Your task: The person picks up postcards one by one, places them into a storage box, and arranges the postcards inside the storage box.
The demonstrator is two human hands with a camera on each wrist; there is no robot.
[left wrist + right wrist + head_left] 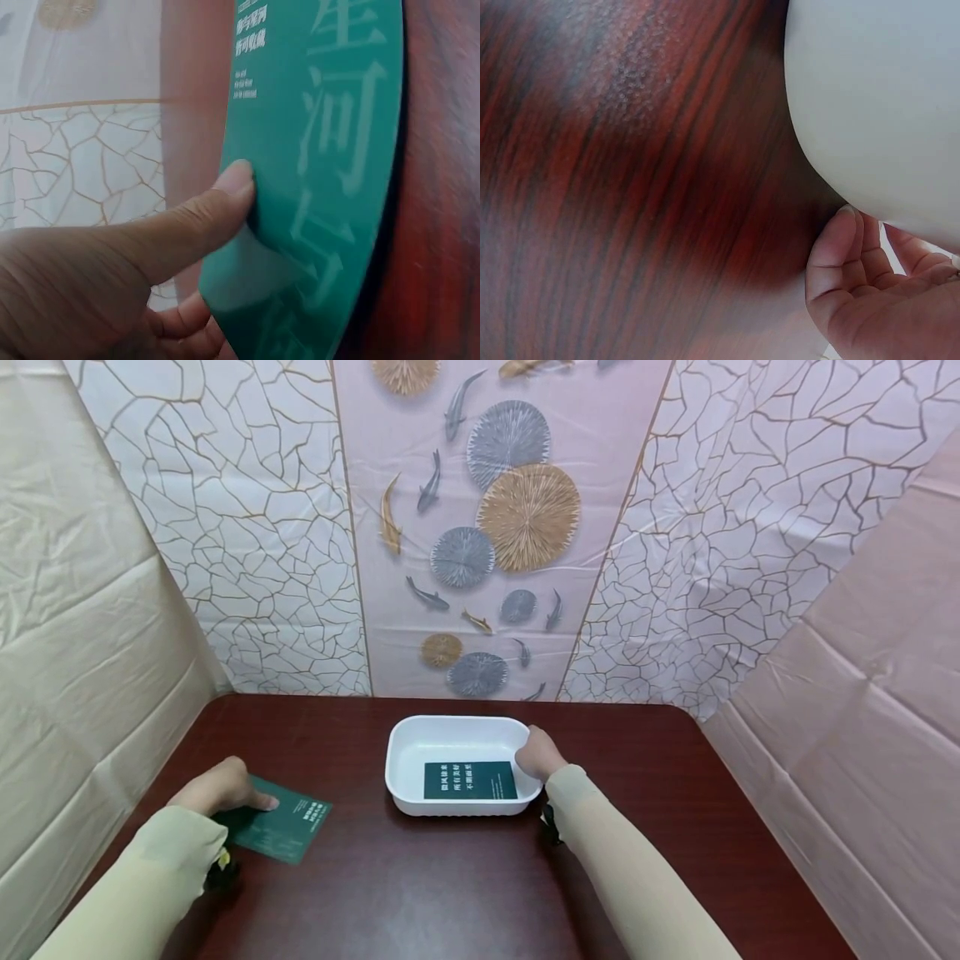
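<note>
My left hand [220,787] pinches a thin dark green notebook [288,827] with pale printed characters, at the left side of the table. In the left wrist view the thumb lies on the cover of this notebook [322,150], and the other fingers are partly hidden behind it. A white plastic basin [462,807] with rounded corners stands near the table's middle. Inside it lies another green notebook [470,781] with white characters. My right hand [540,753] holds the basin's right rim. In the right wrist view its curled fingers touch the basin wall [877,105].
The dark red wood-grain table [450,885] extends around the basin and in front of it. Patterned cloth [525,610] hangs behind the table's far edge. Plain beige cloth [90,677] borders the left, and more cloth [847,693] borders the right.
</note>
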